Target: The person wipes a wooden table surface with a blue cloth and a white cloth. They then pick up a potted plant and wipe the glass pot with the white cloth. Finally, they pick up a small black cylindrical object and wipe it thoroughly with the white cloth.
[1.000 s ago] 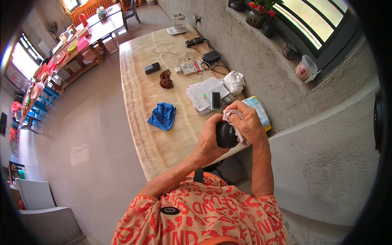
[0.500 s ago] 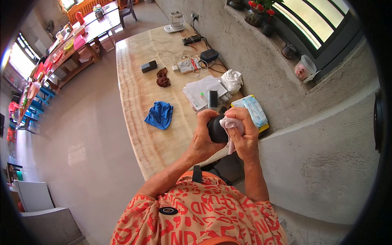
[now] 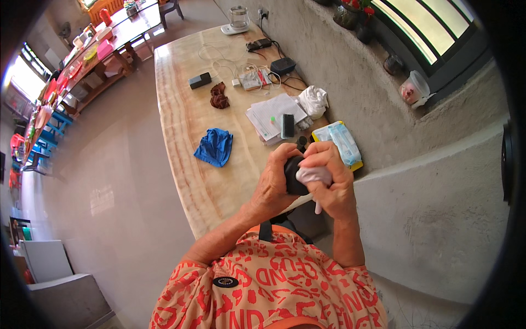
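Note:
My left hand (image 3: 271, 180) is wrapped round the left side of a black rounded object (image 3: 294, 181), whose exact kind I cannot make out. A pale pink cloth (image 3: 313, 175) is bunched in my right hand (image 3: 338, 181) and pressed against the object's right side. One end of the cloth hangs below my right fingers. Both hands are above the near right edge of the marble-patterned table (image 3: 205, 192). Just beyond them lie a dark brush (image 3: 287, 126) on white papers (image 3: 274, 112) and a blue-and-yellow wipes pack (image 3: 344, 145).
A blue cloth (image 3: 214, 147), a brown cloth (image 3: 219, 96) and a white cloth (image 3: 313, 102) lie on the table. Farther back are a dark grey box (image 3: 199, 80), cables, a black adapter (image 3: 282, 66) and a glass kettle (image 3: 238, 19). A concrete wall (image 3: 427, 192) borders the right side.
The pink cloth has become more bunched, and my right fingers have shifted over the black object. Both hands sit slightly farther right in view; the object remains held.

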The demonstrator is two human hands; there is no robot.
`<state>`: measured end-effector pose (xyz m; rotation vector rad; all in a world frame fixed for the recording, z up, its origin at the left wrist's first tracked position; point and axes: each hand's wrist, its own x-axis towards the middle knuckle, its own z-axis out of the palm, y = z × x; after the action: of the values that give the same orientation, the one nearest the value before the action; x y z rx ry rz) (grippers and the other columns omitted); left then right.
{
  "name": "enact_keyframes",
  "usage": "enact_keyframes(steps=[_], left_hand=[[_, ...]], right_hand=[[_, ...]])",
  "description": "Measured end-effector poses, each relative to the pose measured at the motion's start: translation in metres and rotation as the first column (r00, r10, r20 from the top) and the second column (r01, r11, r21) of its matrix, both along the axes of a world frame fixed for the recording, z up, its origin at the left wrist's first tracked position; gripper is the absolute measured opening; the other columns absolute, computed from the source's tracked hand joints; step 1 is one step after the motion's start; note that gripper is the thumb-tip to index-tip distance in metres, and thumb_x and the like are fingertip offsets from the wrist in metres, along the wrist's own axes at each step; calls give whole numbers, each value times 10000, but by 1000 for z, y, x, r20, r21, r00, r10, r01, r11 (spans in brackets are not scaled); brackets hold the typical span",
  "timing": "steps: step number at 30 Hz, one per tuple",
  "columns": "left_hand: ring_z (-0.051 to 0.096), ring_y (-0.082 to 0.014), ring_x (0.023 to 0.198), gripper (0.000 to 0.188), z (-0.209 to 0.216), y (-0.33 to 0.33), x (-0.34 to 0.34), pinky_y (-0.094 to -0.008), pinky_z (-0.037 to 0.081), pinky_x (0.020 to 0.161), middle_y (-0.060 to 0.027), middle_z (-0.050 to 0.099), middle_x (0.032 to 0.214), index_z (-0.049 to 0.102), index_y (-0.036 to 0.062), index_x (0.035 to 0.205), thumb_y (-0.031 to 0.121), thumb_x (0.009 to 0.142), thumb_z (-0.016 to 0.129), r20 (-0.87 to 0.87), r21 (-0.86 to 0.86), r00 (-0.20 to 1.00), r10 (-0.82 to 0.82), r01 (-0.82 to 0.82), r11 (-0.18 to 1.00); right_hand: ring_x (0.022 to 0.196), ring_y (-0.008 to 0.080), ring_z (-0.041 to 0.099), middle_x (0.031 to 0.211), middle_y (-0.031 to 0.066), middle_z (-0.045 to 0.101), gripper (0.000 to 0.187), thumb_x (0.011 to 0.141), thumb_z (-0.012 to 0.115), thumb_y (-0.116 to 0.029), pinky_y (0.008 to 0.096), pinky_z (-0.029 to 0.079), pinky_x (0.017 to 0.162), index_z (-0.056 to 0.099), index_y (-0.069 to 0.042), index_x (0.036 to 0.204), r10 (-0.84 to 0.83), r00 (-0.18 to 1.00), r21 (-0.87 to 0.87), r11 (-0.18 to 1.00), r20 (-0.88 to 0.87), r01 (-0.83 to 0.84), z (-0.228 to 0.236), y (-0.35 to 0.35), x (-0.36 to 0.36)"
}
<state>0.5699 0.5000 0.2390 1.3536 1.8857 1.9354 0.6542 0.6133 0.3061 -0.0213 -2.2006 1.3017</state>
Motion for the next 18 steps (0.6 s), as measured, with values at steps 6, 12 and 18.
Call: enact_keyframes(steps=[6,12,18], left_hand=[[449,-373,1103,823,-4,-1,-1,-412,421,898,-150,473,1186,343,53,1253,20,559,785,-82,5,995,-61,61,998],[519,-269,1059,968,-6,2,-4,-370,444,870,-162,472,1162,210,67,1304,95,588,861,-223,-45,971,-91,82,996],[479,-282,1118,820,-7,5,3,-353,401,937,-130,480,1142,311,70,1250,-29,588,785,105,117,962,-253,241,963]], right_hand=[[934,277,466,981,98,489,231,651,636,-20,364,393,830,573,-64,869,75,983,149,984,170,-101,21,2,3],[855,157,508,939,61,497,170,724,618,-10,266,415,757,563,-36,882,162,959,-208,971,234,-114,13,20,5],[815,81,489,924,21,502,110,757,577,-28,205,404,712,560,-24,865,285,919,-546,832,271,-98,4,34,5]])
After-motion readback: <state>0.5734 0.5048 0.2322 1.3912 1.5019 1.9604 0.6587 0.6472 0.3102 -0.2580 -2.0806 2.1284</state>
